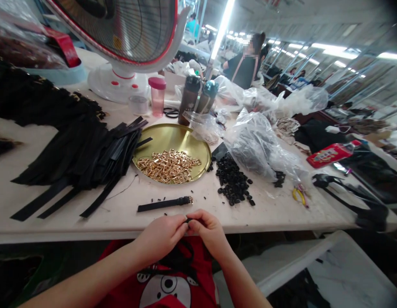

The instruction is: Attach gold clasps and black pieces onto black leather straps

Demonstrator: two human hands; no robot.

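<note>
My left hand (164,233) and my right hand (208,231) meet at the table's front edge, fingertips pinched together on a small black piece (188,220). Most of that piece is hidden by the fingers, so its kind is unclear. Just beyond them lies a short black strap (164,204) with a gold buckle (190,199) at its right end. A round gold tray (147,137) farther back carries a heap of gold buckles (169,166). To its right is a pile of small black loops (232,177). Many long black straps (99,149) are stacked on the left.
A white fan (118,81) stands at the back left, near a pink cup (158,96) and dark bottles (189,98). Clear plastic bags (253,145), yellow-handled pliers (299,196) and a red packet (330,155) lie to the right. A person (245,64) is in the background.
</note>
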